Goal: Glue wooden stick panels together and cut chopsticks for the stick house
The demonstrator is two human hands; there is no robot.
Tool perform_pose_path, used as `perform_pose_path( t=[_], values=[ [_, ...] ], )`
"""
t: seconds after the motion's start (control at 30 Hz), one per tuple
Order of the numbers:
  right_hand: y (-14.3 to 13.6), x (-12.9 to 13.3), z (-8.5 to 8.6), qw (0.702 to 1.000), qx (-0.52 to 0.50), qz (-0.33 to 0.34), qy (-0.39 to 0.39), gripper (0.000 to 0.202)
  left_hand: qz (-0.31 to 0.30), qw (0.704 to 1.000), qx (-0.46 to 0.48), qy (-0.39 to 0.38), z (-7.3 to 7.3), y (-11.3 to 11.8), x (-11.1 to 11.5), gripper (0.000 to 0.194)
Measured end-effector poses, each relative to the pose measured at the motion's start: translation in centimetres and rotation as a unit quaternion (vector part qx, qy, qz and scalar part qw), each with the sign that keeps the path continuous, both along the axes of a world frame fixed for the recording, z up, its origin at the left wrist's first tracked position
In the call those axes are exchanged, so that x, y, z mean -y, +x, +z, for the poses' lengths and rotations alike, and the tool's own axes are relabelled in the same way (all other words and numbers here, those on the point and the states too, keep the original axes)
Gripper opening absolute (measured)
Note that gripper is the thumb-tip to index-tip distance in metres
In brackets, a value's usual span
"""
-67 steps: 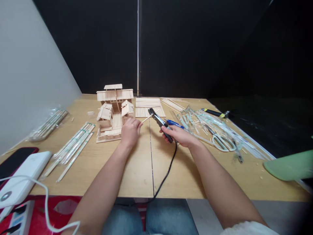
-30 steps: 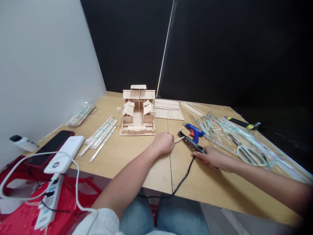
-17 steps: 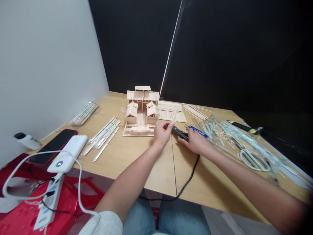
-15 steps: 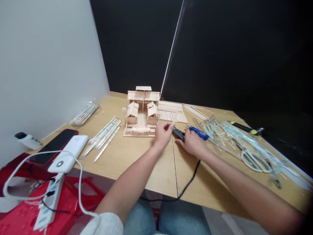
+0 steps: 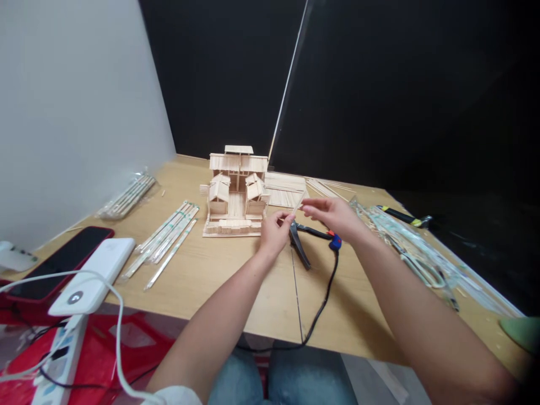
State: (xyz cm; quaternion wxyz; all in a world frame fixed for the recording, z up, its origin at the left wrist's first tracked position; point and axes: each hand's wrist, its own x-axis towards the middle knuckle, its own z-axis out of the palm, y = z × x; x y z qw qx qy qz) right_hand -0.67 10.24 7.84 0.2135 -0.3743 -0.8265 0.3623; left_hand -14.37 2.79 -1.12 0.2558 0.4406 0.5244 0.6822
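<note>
A thin wooden stick is pinched between the thumb and fingers of my left hand, tilted up to the right. My right hand reaches in from the other side, its thumb and fingertips closing at the stick's upper part. Under my hands lies a corded tool with black arms and a blue part, perhaps a glue gun; its exact kind is partly hidden. Just left of my left hand stands a model house built of small wooden sticks, with several roofs and a courtyard.
Bagged sticks lie at left, near a phone and white power bank. A flat stick panel is behind my hands. Scissors, plastic wrappers and a yellow-black tool lie right. A black cord crosses the table's front edge.
My right hand has let go of the corded tool and moved up and left to the stick. The tool now lies turned on the table. The view has shifted slightly to the right.
</note>
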Motion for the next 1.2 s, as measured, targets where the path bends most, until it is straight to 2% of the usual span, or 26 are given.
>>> perform_pose_path(
  t=[0.07,0.17,0.37,0.53,0.6,0.7,0.8,0.87,0.93,1.0,1.1,1.2],
  values=[
    [-1.3,-0.1,1.3,0.997,-0.079,-0.007,-0.019,0.046,0.016,1.0,-0.025,-0.001,0.2,-0.1,0.1,0.02],
    [-3.1,0.3,2.1,0.991,-0.137,0.007,-0.012,0.042,0.043,0.996,-0.076,-0.003,0.8,-0.6,0.5,0.021],
    [-5.5,1.6,2.6,0.983,-0.169,0.053,0.036,0.028,0.09,0.968,-0.232,-0.009,3.6,-3.5,2.3,0.026],
    [-8.9,2.7,1.6,0.976,-0.186,0.114,0.0,0.024,0.095,0.954,-0.282,-0.011,5.0,-8.2,4.6,0.019],
    [-10.7,3.0,0.8,0.97,-0.208,0.122,-0.029,0.024,0.106,0.955,-0.278,-0.009,5.0,-10.3,5.7,0.018],
    [-13.0,2.9,-0.2,0.969,-0.218,0.108,-0.045,0.02,0.18,0.951,-0.252,0.002,4.0,-13.0,7.3,0.018],
    [-14.3,2.3,-0.6,0.989,-0.108,0.103,0.012,0.011,0.255,0.942,-0.218,0.009,2.5,-14.3,8.6,0.021],
    [-14.8,1.9,-0.4,0.987,0.001,0.127,0.102,0.011,0.274,0.939,-0.208,0.005,1.7,-14.6,9.2,0.023],
    [-15.4,1.4,0.0,0.958,0.097,0.163,0.213,0.014,0.276,0.938,-0.209,-0.001,1.3,-14.7,9.5,0.023],
    [-16.0,1.0,0.6,0.916,0.176,0.196,0.304,0.017,0.275,0.936,-0.22,-0.006,1.2,-14.7,9.6,0.024],
    [-17.2,0.5,1.3,0.866,0.255,0.231,0.362,0.019,0.271,0.935,-0.228,-0.007,1.5,-14.9,9.6,0.025],
    [-18.4,0.5,1.6,0.842,0.277,0.25,0.389,0.02,0.279,0.937,-0.213,-0.007,1.6,-15.2,9.8,0.027]
  ],
)
